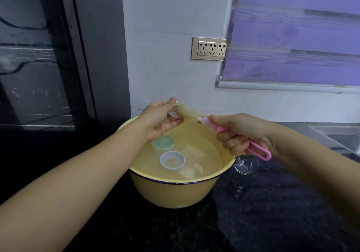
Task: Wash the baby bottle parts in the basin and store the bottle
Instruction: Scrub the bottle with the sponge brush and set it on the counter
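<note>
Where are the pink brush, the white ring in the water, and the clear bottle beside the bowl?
pink brush (pixel 222 129): head view, on the pink handle near the brush head.
white ring (pixel 162 161): head view, on its left rim.
clear bottle (pixel 242 165): head view, on its see-through body.

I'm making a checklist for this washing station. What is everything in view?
round yellow enamel basin: one, yellow, centre, holding water
white plastic ring: one, white, in the water
pale green round cap: one, green, in the water beyond the ring
small translucent bottle part: one, whitish, above the basin
pink-handled brush: one, pink with pale head, head at the small part
clear bottle: one, transparent, right of the basin
black speckled countertop: one, black, under basin and bottle
gold-framed wall socket panel: one, gold, on the wall
purple roller blind: one, purple, upper right
left hand: one, pinches the small part
right hand: one, grips the brush handle
</note>
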Demonstrator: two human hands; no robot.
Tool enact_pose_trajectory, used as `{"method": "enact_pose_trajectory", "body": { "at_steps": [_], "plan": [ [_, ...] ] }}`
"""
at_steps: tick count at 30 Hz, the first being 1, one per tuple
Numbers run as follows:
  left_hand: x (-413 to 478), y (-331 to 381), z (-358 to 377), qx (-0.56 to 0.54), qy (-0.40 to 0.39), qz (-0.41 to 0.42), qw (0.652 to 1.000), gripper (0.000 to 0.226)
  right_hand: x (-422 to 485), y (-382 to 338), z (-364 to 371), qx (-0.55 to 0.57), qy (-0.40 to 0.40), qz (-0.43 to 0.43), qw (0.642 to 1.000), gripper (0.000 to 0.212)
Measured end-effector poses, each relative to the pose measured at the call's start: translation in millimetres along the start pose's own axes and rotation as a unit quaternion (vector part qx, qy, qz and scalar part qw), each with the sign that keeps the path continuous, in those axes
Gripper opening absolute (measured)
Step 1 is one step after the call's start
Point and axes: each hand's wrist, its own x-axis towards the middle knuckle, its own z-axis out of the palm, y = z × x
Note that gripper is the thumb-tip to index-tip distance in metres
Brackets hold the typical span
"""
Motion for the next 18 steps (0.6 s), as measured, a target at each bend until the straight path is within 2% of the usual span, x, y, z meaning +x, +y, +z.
{"method": "enact_pose_trajectory", "body": {
  "at_steps": [2, 5, 7, 9, 11, 12, 13, 15, 16, 18],
  "plan": [
    [-2.0, -0.6, 1.8, -0.001, 0.005, -0.009, 1.000, 0.018, -4.3, -0.9, 1.9, -0.029, 0.011, -0.001, 1.000, 0.019],
    [-3.5, -1.0, 3.7, -0.011, 0.032, -0.022, 0.999, 0.017, -11.9, -0.3, 6.7, -0.140, 0.046, -0.031, 0.989, 0.022],
    [-0.2, 2.3, -4.8, -0.054, 0.090, -0.023, 0.994, 0.015, -19.7, 0.8, 8.9, -0.210, 0.064, -0.053, 0.974, 0.029],
    [6.1, 5.2, -17.1, -0.043, 0.147, -0.016, 0.988, 0.016, -27.5, 0.1, 8.8, -0.252, 0.086, -0.068, 0.962, 0.031],
    [7.7, 5.7, -19.8, -0.026, 0.140, -0.031, 0.989, 0.015, -28.7, -0.9, 10.3, -0.320, 0.128, -0.090, 0.934, 0.029],
    [7.7, 5.0, -19.1, -0.026, 0.125, -0.044, 0.991, 0.016, -24.8, -0.8, 9.8, -0.392, 0.157, -0.104, 0.900, 0.030],
    [7.2, 3.8, -15.7, -0.030, 0.109, -0.051, 0.992, 0.018, -18.8, -0.4, 7.5, -0.487, 0.182, -0.116, 0.846, 0.034],
    [4.9, 3.5, -13.6, -0.029, 0.094, -0.048, 0.994, 0.028, -6.2, 1.3, 10.5, -0.658, 0.200, -0.114, 0.717, 0.037],
    [3.8, 4.4, -13.6, -0.031, 0.092, -0.049, 0.994, 0.032, 0.3, 1.8, 12.9, -0.705, 0.195, -0.092, 0.675, 0.037],
    [1.2, 6.9, -13.9, -0.038, 0.085, -0.061, 0.994, 0.028, 12.3, 1.6, 18.5, -0.761, 0.173, -0.045, 0.624, 0.042]
  ]
}}
